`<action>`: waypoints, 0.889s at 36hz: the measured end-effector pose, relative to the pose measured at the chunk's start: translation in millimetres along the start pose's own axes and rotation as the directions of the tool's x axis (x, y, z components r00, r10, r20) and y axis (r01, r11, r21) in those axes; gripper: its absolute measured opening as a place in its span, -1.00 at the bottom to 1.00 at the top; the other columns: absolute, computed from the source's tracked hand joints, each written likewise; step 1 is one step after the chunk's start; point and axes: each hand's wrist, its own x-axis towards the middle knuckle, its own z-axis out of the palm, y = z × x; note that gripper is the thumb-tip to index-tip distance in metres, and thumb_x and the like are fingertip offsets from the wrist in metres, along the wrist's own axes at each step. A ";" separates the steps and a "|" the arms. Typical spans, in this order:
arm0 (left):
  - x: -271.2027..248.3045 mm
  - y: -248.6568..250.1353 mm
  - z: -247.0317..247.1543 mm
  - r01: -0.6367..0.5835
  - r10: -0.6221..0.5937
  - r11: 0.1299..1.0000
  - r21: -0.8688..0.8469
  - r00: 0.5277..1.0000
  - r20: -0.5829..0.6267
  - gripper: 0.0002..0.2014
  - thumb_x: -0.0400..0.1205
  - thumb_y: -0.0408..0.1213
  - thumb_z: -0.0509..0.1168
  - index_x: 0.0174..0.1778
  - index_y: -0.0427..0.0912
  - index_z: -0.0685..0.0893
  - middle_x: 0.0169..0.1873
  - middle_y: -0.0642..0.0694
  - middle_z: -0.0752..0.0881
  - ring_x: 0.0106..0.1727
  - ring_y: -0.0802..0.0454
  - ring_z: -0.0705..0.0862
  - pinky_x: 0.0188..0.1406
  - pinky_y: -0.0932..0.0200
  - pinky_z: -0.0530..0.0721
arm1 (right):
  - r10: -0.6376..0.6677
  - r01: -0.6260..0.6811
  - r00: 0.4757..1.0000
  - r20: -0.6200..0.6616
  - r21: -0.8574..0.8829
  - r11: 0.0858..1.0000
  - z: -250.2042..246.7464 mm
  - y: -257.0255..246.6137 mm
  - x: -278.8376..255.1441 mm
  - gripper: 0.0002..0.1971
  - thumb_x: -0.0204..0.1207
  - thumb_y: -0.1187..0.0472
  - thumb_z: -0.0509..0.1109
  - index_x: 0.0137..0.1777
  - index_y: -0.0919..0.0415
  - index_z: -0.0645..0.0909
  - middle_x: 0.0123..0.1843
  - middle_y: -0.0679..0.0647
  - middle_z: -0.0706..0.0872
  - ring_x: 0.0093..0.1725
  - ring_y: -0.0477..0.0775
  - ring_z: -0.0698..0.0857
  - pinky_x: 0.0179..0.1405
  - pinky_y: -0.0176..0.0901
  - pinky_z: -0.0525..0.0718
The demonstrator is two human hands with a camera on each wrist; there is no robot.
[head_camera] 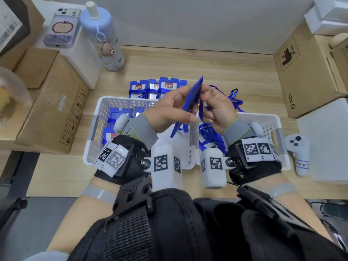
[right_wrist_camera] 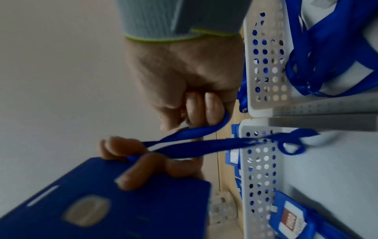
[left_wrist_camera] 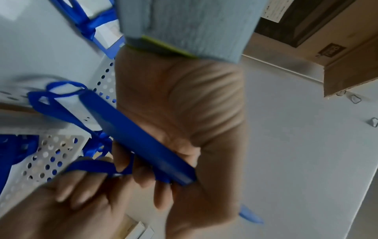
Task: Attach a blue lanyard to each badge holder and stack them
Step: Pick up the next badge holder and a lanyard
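Left hand [head_camera: 169, 110] grips one blue badge holder [head_camera: 190, 105] edge-up above two white baskets [head_camera: 105, 129]; right hand [head_camera: 218, 108] pinches a blue lanyard [right_wrist_camera: 190, 145] at its top slot. Judged mid-attachment. Finished holders, at least three, row behind on counter [head_camera: 244, 76]. Left basket: three or more bare holders; right basket: tangled lanyards, uncountable.

A light wooden desk [head_camera: 216, 68] meets a plain pale wall [head_camera: 197, 21] at twelve o'clock; grey floor [head_camera: 33, 223] shows at seven o'clock, under soft even light.
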 end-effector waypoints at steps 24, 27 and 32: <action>15.1 -5.8 -24.8 -0.105 0.036 0.971 -0.215 0.953 -0.301 -0.46 0.22 -0.38 0.36 0.17 -0.07 0.55 -0.04 0.05 0.68 -0.28 0.05 0.46 -0.23 0.21 0.49 | -0.072 0.034 0.992 -0.104 -0.333 0.942 -28.8 12.4 9.8 -0.77 0.47 0.34 0.42 -0.35 0.16 0.46 -0.65 -0.16 0.49 -0.63 -0.23 0.41 -0.62 -0.43 0.35; 22.2 -9.3 -28.8 -0.022 -0.050 0.986 -0.166 0.908 -0.416 -0.55 0.34 -0.44 0.32 0.14 -0.02 0.56 0.00 0.04 0.70 -0.27 0.14 0.59 -0.31 0.29 0.51 | -0.224 0.130 0.958 -0.177 -0.428 0.894 -34.8 1.0 23.6 -0.74 0.45 0.36 0.44 -0.35 0.10 0.47 -0.50 -0.17 0.48 -0.58 -0.34 0.45 -0.50 -0.56 0.40; 32.4 -14.1 -33.8 0.069 -0.157 0.979 -0.190 0.853 -0.498 -0.60 0.31 -0.31 0.31 0.07 0.06 0.59 0.05 0.03 0.70 -0.33 0.26 0.68 -0.29 0.30 0.53 | -0.277 0.082 0.932 -0.235 -0.606 0.791 -54.3 -7.8 47.1 -0.66 0.48 0.27 0.44 -0.43 0.02 0.38 -0.46 -0.11 0.38 -0.58 -0.31 0.42 -0.52 -0.56 0.33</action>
